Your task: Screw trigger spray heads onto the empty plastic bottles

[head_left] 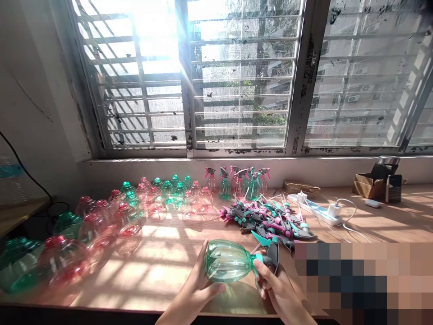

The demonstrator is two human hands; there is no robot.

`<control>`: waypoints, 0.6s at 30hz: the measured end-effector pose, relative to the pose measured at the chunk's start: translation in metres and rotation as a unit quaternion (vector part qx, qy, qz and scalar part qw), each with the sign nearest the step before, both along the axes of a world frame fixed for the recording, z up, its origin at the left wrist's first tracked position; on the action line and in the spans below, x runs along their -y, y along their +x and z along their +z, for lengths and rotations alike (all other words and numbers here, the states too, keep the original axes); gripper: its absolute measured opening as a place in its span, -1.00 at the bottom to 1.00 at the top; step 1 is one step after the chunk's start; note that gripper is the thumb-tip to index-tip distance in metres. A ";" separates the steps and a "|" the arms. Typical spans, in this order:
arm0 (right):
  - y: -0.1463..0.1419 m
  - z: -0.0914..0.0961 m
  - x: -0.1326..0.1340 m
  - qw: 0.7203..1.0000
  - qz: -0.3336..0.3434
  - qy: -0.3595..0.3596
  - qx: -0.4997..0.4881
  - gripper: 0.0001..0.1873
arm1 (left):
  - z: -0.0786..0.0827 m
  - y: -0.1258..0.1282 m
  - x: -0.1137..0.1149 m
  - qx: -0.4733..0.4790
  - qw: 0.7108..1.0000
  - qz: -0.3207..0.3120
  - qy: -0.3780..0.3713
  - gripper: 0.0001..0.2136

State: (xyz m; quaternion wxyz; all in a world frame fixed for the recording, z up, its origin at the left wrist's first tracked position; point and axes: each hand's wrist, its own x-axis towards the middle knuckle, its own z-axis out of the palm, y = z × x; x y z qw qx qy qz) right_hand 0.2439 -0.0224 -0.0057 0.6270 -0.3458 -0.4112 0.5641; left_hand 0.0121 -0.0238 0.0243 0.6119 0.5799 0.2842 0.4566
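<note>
Both hands hold a clear green plastic spray bottle (230, 261) lying sideways above the sunlit wooden table (169, 253) — the left hand (196, 289) cups its base, the right hand (275, 289) grips the neck by the teal-and-grey trigger nozzle (269, 253). Loose trigger nozzles (267, 219) are heaped just behind; capless pink and green bottles (135, 203) crowd the left.

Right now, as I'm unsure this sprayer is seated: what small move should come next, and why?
Probably twist the spray head with the right hand while the left hand steadies the green bottle: the head sits at its neck, the bottle sideways between both hands.
</note>
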 end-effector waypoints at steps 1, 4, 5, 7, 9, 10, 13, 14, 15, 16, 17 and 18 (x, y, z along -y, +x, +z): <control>0.000 0.000 0.000 1.000 0.001 0.001 0.002 -0.63 | 0.002 0.000 0.000 -0.009 1.000 0.005 0.003 -0.10; -0.001 0.001 0.001 1.000 -0.004 0.000 0.000 -0.61 | 0.002 -0.001 -0.001 -0.020 1.000 -0.002 0.007 -0.15; -0.001 0.003 0.002 1.000 -0.008 -0.002 -0.003 -0.61 | 0.000 -0.002 -0.001 -0.016 1.000 -0.010 0.004 -0.13; -0.002 0.007 0.003 1.000 -0.012 -0.006 -0.010 -0.61 | -0.005 -0.002 -0.002 -0.001 1.000 -0.020 0.002 -0.06; -0.002 0.009 0.003 1.000 -0.010 -0.010 -0.012 -0.62 | -0.009 -0.002 -0.002 0.010 1.000 -0.018 0.001 0.00; -0.002 0.010 0.003 1.000 -0.010 -0.011 -0.011 -0.62 | -0.010 -0.002 -0.002 0.011 1.000 -0.016 0.000 0.02; -0.002 0.008 0.002 1.000 -0.013 -0.011 -0.007 -0.59 | -0.007 -0.002 -0.001 -0.001 1.000 -0.016 -0.006 0.06; -0.002 0.007 0.002 1.000 -0.013 -0.011 -0.007 -0.58 | -0.005 -0.002 -0.001 -0.005 1.000 -0.015 -0.008 0.04; -0.002 0.006 0.001 1.000 -0.013 -0.011 -0.007 -0.57 | -0.003 -0.002 -0.001 -0.010 1.000 -0.011 -0.008 0.00; -0.003 0.005 0.001 1.000 -0.013 -0.012 -0.009 -0.57 | -0.002 -0.002 -0.001 -0.016 1.000 -0.009 -0.008 -0.05; -0.003 0.005 0.001 1.000 -0.014 -0.013 -0.012 -0.57 | -0.001 -0.003 -0.001 -0.021 1.000 -0.010 -0.008 -0.10; -0.003 0.005 0.001 1.000 -0.017 -0.013 -0.013 -0.57 | -0.001 -0.003 -0.001 -0.025 1.000 -0.014 -0.009 -0.12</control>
